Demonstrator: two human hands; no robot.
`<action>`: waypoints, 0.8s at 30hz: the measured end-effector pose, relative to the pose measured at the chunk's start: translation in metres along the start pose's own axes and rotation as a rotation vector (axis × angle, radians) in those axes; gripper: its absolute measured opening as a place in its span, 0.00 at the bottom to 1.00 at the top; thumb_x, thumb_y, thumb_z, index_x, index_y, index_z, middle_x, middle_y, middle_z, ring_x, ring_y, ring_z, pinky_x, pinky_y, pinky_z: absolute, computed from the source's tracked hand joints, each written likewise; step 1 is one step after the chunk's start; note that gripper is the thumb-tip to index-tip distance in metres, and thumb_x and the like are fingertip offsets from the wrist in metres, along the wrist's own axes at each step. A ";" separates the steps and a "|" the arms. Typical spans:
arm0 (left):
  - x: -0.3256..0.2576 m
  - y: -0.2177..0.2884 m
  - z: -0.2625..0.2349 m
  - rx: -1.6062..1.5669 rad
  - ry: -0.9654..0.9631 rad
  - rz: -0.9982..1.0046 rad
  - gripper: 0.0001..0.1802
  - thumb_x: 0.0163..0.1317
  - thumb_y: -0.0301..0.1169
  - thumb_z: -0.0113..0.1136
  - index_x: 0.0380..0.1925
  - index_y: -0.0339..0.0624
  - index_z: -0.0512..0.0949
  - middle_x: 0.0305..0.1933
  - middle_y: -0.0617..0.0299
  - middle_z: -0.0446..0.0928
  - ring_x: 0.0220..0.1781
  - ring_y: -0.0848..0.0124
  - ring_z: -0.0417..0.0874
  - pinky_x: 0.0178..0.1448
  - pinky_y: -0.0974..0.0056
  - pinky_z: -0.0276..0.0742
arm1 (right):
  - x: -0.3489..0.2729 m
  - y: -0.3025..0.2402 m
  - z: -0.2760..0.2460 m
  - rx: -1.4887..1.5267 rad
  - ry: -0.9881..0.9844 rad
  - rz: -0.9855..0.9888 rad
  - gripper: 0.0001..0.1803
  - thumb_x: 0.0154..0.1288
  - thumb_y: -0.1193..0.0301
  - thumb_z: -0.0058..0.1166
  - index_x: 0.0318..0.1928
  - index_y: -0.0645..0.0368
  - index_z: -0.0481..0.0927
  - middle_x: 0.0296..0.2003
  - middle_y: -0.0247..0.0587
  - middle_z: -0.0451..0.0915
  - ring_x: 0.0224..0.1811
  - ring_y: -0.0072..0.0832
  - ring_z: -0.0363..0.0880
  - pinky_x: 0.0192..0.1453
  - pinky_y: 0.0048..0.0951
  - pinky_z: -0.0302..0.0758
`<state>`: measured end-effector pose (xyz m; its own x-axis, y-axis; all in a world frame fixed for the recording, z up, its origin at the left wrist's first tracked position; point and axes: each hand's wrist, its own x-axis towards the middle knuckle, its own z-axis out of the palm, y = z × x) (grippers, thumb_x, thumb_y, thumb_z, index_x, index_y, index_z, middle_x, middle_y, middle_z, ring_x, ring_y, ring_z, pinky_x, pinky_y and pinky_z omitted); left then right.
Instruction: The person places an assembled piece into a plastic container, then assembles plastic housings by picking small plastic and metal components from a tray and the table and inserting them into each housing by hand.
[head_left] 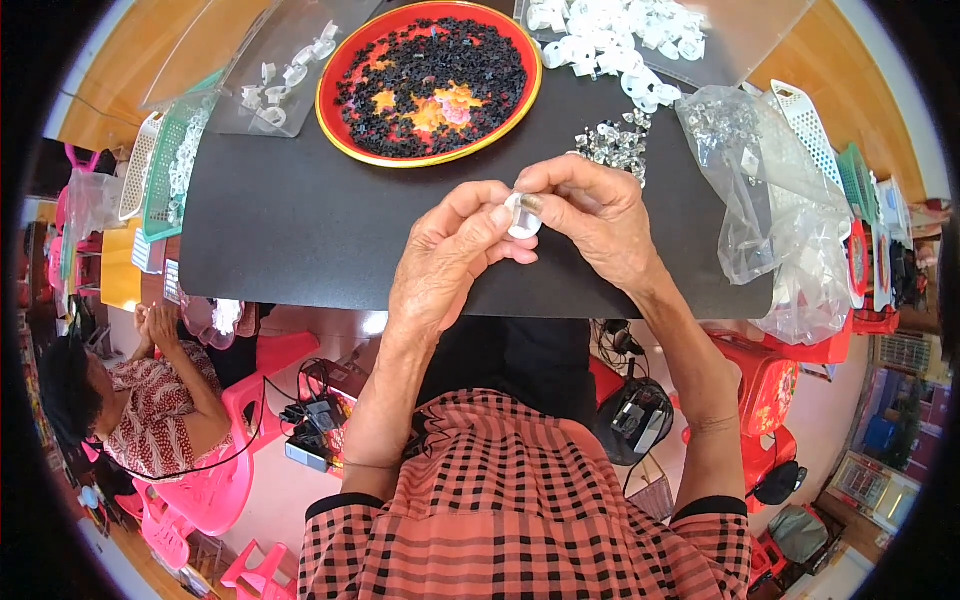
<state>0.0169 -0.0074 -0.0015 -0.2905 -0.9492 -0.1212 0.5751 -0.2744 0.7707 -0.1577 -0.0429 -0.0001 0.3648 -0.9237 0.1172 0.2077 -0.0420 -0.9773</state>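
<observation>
Just above the table's near edge, my left hand (447, 243) holds a small round white plastic part (524, 224) between thumb and fingers. My right hand (598, 215) meets it from the other side, thumb and forefinger pinched at the part's upper edge. Whether a smaller piece sits between those right fingertips is hidden. Beyond my hands stands a red round tray (340, 128) with a yellow rim, strewn with many tiny black pieces (490, 75). Small shiny metal-and-black pieces (610, 146) lie in a loose heap behind my right hand.
White plastic parts (625, 35) are piled at the far right. A clear tray (225, 115) at the far left holds several similar ones. A clear plastic bag (745, 180) of small pieces hangs over the table's right side. A co-worker (160, 400) sits at left.
</observation>
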 end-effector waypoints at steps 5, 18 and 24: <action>0.000 0.000 0.001 0.008 0.037 -0.044 0.17 0.65 0.32 0.57 0.48 0.31 0.74 0.42 0.56 0.78 0.41 0.68 0.81 0.47 0.62 0.80 | 0.000 0.002 0.002 -0.068 0.030 -0.119 0.07 0.62 0.80 0.57 0.42 0.65 0.80 0.33 0.31 0.78 0.33 0.13 0.76 0.37 0.16 0.73; -0.003 -0.006 -0.002 -0.074 0.048 0.073 0.18 0.64 0.32 0.58 0.50 0.32 0.74 0.41 0.54 0.79 0.40 0.67 0.81 0.46 0.60 0.79 | -0.006 -0.036 -0.038 -0.569 0.287 -0.042 0.09 0.66 0.78 0.50 0.45 0.61 0.79 0.30 0.29 0.79 0.29 0.12 0.73 0.33 0.15 0.69; -0.001 -0.008 -0.003 -0.050 -0.007 0.061 0.18 0.65 0.33 0.57 0.50 0.31 0.73 0.43 0.54 0.78 0.41 0.67 0.80 0.47 0.60 0.78 | 0.017 -0.041 -0.098 -1.050 0.247 -0.194 0.09 0.60 0.78 0.53 0.41 0.60 0.81 0.25 0.28 0.77 0.23 0.15 0.66 0.28 0.20 0.66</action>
<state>0.0150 -0.0044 -0.0095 -0.2585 -0.9635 -0.0704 0.6294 -0.2233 0.7444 -0.2491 -0.0945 0.0245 0.1935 -0.9121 0.3615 -0.6773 -0.3907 -0.6234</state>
